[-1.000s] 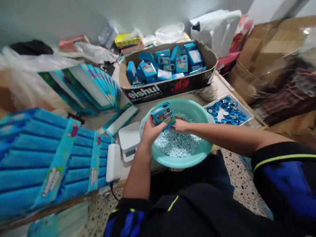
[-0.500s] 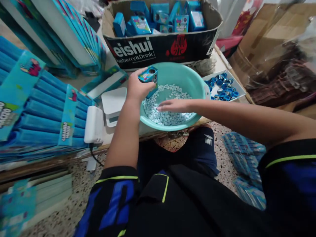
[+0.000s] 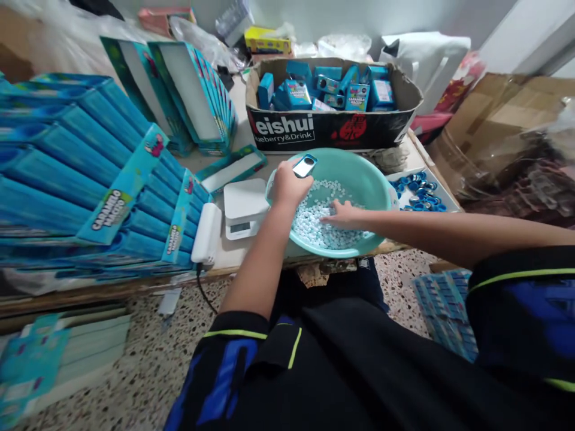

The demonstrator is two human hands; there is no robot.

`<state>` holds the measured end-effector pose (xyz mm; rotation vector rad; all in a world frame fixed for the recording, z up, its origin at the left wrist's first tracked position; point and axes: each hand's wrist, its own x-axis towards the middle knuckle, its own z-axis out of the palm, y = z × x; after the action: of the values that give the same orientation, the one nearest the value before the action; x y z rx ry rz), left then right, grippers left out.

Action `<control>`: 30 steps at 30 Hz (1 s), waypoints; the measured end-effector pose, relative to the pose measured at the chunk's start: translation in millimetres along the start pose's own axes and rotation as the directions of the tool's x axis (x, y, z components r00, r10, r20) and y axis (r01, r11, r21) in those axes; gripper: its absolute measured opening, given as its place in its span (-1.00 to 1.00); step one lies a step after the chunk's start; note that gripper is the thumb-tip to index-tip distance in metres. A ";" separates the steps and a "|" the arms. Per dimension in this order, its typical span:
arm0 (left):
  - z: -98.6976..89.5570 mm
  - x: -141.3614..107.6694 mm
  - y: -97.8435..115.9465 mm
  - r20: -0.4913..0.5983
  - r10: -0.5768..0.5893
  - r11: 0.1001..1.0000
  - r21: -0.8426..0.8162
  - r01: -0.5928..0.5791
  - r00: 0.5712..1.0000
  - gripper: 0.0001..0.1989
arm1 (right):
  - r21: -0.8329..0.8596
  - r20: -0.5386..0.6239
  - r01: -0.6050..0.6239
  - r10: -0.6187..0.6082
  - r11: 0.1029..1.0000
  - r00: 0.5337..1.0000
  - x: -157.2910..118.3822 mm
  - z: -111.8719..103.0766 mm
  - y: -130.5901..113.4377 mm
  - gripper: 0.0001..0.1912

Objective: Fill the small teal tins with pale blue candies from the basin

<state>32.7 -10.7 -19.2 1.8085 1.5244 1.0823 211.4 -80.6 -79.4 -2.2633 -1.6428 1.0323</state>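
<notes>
My left hand (image 3: 290,184) is wrapped round a small blue candy box (image 3: 305,166) above the left side of a turquoise basin (image 3: 354,164). One narrow end of the box faces up, with a dark round spot on a pale surface. Small pale candies (image 3: 314,230) cover much of the basin's floor. Low among them is my right hand (image 3: 344,214), thumb apart and fingers stretched towards the left. Its fingertips touch the candies; I see nothing gripped in it.
Behind the basin stands a black carton (image 3: 332,129) of blue boxes. A white scale (image 3: 245,206) and white power adapter (image 3: 207,233) lie left, beside stacked blue cartons (image 3: 67,179). Right is a white tray (image 3: 442,191) with blue caps. Flattened cardboard (image 3: 489,114) leans farther right.
The view has tilted up and turned left. My left hand has tipped the box so its end shows more. My right hand's thumb and fingers have come apart among the candies.
</notes>
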 end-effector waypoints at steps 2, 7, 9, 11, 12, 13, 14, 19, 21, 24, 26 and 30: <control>0.6 1.8 -2.3 -0.033 0.029 0.998 -0.051 -0.030 0.999 -0.56 | 0.018 0.017 0.041 -0.041 0.999 0.999 -10.6 11.8 -10.0 -0.26; -2.4 3.2 -3.1 -0.133 0.154 0.978 -0.120 -0.170 0.979 -0.48 | 0.177 0.100 0.178 -0.198 0.968 0.975 -18.0 19.4 -36.5 -0.64; -5.0 0.8 -0.5 -0.168 0.171 0.968 -0.156 -0.198 0.971 -0.47 | 0.232 0.125 0.214 -0.248 0.949 0.961 -11.0 9.1 -42.5 -0.67; -7.1 -2.4 2.3 -0.205 0.166 0.959 -0.196 -0.207 0.965 -0.44 | 0.240 0.084 0.277 -0.304 0.931 0.949 4.8 -6.5 -44.9 -0.68; -7.7 -3.8 3.5 -0.221 0.158 0.955 -0.212 -0.206 0.962 -0.43 | 0.221 0.026 0.329 -0.343 0.918 0.939 15.4 -14.3 -45.3 -0.69; -8.0 -5.0 4.5 -0.233 0.149 0.953 -0.225 -0.202 0.961 -0.42 | 0.191 -0.044 0.389 -0.388 0.901 0.921 26.9 -20.7 -45.7 -0.70; -8.1 -5.8 5.1 -0.238 0.143 0.952 -0.234 -0.199 0.961 -0.42 | 0.154 -0.105 0.446 -0.434 0.882 0.895 38.3 -24.7 -46.3 -0.70; -5.8 -4.7 4.0 -0.160 0.102 0.964 -0.227 -0.138 0.982 -0.50 | 0.082 -0.100 0.600 -0.592 0.796 0.799 65.4 -4.8 -51.4 -0.64; -3.7 -3.0 2.1 -0.082 0.053 0.986 -0.154 -0.065 0.995 -0.55 | 0.075 -0.004 0.674 -0.676 0.735 0.737 58.9 10.0 -51.1 -0.60; 0.7 -1.0 -1.0 0.024 -0.030 1.000 0.001 0.030 0.999 -0.55 | 0.112 0.133 0.747 -0.755 0.655 0.642 39.2 22.2 -47.1 -0.58; 4.0 -0.5 -2.6 0.048 -0.066 0.996 0.062 0.063 0.997 -0.53 | 0.162 0.188 0.750 -0.766 0.642 0.615 23.1 24.4 -43.7 -0.56; 8.9 -0.4 -4.9 0.023 -0.074 0.995 0.073 0.072 0.997 -0.51 | 0.318 0.206 0.589 -0.660 0.743 0.722 -8.7 27.1 -41.3 -0.53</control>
<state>37.5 -9.2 -28.0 1.7920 1.6202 0.9778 161.4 -79.4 -75.2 -1.2562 -2.0617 1.3216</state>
